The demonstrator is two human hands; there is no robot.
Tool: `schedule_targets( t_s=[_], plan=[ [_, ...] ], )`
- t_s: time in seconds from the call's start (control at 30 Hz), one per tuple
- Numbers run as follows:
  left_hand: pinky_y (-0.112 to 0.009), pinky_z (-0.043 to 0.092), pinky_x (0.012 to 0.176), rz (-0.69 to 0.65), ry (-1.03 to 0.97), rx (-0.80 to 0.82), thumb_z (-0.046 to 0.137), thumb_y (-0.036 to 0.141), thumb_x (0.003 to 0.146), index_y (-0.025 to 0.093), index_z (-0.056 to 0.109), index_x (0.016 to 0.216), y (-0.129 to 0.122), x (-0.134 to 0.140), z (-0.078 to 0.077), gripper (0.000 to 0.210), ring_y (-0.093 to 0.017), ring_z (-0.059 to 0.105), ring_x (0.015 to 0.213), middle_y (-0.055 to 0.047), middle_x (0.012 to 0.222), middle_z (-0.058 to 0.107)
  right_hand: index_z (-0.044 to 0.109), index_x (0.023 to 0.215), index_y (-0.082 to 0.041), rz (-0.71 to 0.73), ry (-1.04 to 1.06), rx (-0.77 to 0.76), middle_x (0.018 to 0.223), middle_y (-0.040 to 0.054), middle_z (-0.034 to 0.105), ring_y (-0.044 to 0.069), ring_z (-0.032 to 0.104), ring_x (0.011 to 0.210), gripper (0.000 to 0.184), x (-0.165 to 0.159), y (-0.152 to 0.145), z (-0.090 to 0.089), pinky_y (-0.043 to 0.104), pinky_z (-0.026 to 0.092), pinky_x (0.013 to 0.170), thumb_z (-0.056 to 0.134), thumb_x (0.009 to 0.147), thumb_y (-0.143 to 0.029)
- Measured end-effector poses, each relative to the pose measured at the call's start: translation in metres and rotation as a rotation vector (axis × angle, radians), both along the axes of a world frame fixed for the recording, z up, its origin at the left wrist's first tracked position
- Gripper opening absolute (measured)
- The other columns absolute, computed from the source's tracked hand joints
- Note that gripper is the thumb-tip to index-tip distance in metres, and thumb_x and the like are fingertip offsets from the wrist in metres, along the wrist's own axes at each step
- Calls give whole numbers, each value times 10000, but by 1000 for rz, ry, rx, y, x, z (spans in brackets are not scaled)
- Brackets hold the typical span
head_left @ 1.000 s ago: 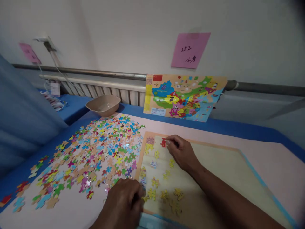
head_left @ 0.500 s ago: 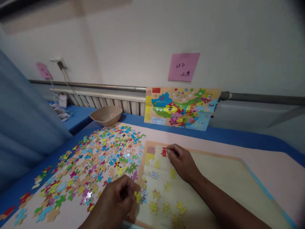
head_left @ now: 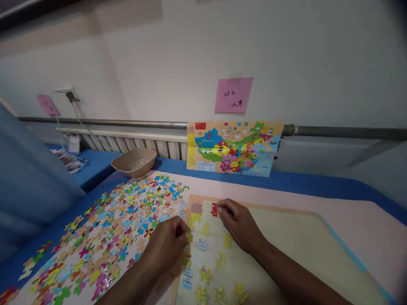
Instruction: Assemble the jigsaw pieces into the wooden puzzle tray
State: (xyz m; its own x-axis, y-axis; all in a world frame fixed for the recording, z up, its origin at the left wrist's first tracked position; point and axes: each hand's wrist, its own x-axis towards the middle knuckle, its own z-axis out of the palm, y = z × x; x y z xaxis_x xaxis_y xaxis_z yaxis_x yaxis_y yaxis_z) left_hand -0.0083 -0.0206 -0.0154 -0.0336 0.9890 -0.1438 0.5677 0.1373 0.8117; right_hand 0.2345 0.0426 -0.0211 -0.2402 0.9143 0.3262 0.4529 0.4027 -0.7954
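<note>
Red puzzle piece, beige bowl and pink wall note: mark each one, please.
red puzzle piece (head_left: 214, 209), head view, middle of the piece, at the right hand's fingertips.
beige bowl (head_left: 126, 166), head view, front outer wall.
pink wall note (head_left: 233, 95), head view, middle of the sheet.

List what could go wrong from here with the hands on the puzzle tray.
1. The right hand pinches a red piece near the tray's top edge; its forearm lies across the tray, so a sweep might shift the loose yellow pieces.
2. The left hand sits at the tray's left border, beside the scattered pieces; a nudge may push some onto the tray.
3. Pieces near the table's left edge could slide off.
</note>
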Motion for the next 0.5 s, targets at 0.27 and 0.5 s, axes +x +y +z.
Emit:
schedule_targets(
  t_s=[0.27,0.5],
  plan=[
    [-253,326,613,17,139,-16,571,38,741,195,680,784,2,5,4,195,-147,590,677,38,687,649,685,917,-222,-1,6,13,746,-11,616,169,526,678,218,0,0,0,297,406,662,535,983,-366],
    [-281,283,632,-28,417,78,536,110,891,196,650,702,-11,1,24,237,-154,594,697,9,713,673,693,932,-224,-2,3,4,736,-17,602,170,530,675,230,1,0,-1,292,405,648,533,990,-379]
  ],
)
